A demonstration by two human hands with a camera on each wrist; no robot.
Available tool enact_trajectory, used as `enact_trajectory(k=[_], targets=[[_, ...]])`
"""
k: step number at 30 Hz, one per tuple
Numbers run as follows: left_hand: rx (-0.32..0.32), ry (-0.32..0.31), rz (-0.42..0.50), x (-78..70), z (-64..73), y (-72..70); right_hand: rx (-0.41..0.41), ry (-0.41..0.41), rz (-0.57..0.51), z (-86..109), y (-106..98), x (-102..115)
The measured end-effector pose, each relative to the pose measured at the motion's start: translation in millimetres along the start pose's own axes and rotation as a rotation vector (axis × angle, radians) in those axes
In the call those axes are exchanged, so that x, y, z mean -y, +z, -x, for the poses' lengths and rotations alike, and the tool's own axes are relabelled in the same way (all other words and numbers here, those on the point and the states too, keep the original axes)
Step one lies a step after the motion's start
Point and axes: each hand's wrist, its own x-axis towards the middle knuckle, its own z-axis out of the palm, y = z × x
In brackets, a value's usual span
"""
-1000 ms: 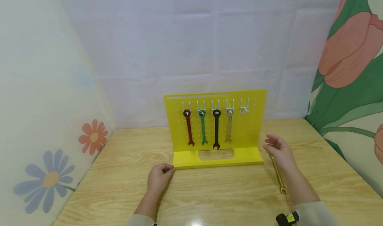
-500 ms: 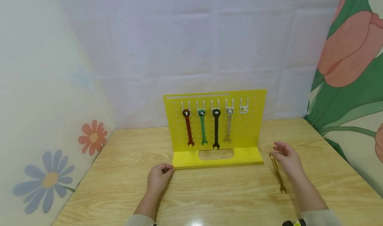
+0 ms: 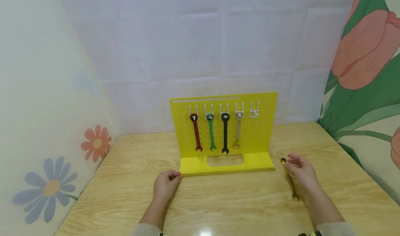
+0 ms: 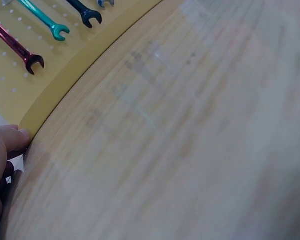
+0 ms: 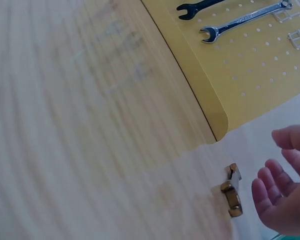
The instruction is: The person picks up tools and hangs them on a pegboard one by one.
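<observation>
On the table stands a yellow pegboard [image 3: 262,135] with a flat base. My left hand [image 3: 165,186] pinches the base's front left corner; in the left wrist view, the fingertips [image 4: 21,135] are at that corner. To the right of the board lies a gold combination wrench [image 3: 289,181], its ring end toward the back. Beside that ring end is my right hand [image 3: 303,171], fingers loosely bent and thumb near the shaft. The right wrist view has these fingers apart, with nothing between them, next to the gold wrench [image 5: 232,197].
From the board's hooks hang a red wrench [image 3: 196,133], a green wrench [image 3: 211,133], a black wrench [image 3: 225,135] and a silver wrench [image 3: 238,131]. The rightmost hook [image 3: 254,113] carries no wrench. A white cloth [image 3: 200,55] hangs behind the wooden table [image 3: 225,201].
My right hand has moved right and back toward me, away from the board, so the gold wrench's ring end now shows. The left hand stays at the base corner.
</observation>
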Motion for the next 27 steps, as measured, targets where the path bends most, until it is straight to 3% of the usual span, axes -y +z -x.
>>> enact_trajectory(k=[7,14,20,27], targets=[[0.002,0.006,-0.003,0.2,0.0,-0.3,-0.061,0.089,-0.102,-1.1,8,-9],[-0.001,-0.001,-0.006,-0.7,0.1,-1.1,-0.062,0.081,-0.03,-1.8,11,-15],[-0.001,-0.006,-0.005,-1.5,-0.1,-1.5,-0.037,0.098,0.099,-2.7,9,-15],[0.006,-0.013,0.013,-0.7,1.2,-1.5,-0.033,0.114,0.15,-3.2,13,-15]])
